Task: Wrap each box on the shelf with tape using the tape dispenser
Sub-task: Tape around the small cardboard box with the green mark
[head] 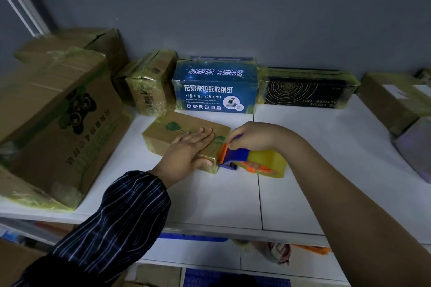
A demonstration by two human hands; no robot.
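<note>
A small brown cardboard box (170,131) with a green leaf print lies on the white shelf (303,158), in the middle. My left hand (189,149) lies flat on its top, fingers spread, thumb over the near edge. My right hand (251,136) grips the blue and orange tape dispenser (235,155), which carries a roll of yellowish clear tape (270,161). The dispenser's orange front edge touches the box's right end.
A large brown carton (53,123) stands at the left. Along the back wall sit a taped brown box (149,86), a blue printed box (214,88) and a black box (307,88). More boxes (396,100) crowd the right end. Lower shelves show below.
</note>
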